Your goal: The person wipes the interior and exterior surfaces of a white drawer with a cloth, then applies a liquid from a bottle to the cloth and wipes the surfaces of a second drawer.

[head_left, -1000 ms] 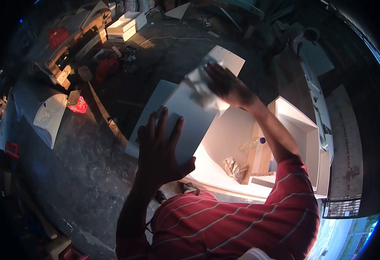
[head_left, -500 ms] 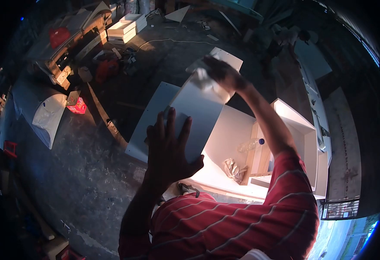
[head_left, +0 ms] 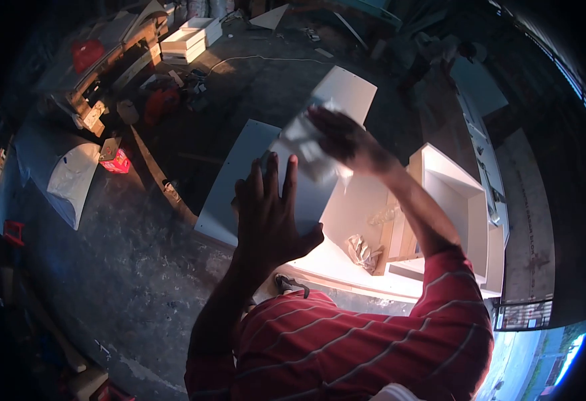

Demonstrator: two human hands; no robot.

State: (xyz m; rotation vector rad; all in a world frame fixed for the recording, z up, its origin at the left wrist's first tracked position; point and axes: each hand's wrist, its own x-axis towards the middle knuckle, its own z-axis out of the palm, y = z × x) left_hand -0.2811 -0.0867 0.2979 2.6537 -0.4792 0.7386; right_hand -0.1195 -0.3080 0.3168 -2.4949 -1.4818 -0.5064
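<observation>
A long white board (head_left: 347,92) slants across the middle, apparently the top of a box-like piece. My left hand (head_left: 271,217) rests on its near end, fingers spread and thumb out to the right. Further up the board, my right hand (head_left: 354,142) presses a white cloth (head_left: 306,142) against the surface; both are blurred by motion. Beneath and to the left lies another white panel (head_left: 236,167) with small holes near its edge. To the right, a crumpled brown wad (head_left: 363,254), perhaps paper or cloth, sits on a pale surface near a clear plastic bottle (head_left: 383,215).
An open white cabinet box (head_left: 450,194) stands at my right. A wooden strip (head_left: 162,180) and a red carton (head_left: 114,158) lie on the floor to the left. White drawers (head_left: 184,43) are stacked at the back. Another person (head_left: 440,57) bends at the far right.
My right hand and the cloth have moved down the board, nearer to me. My left hand stays spread on the board, with its fingers a little closer together.
</observation>
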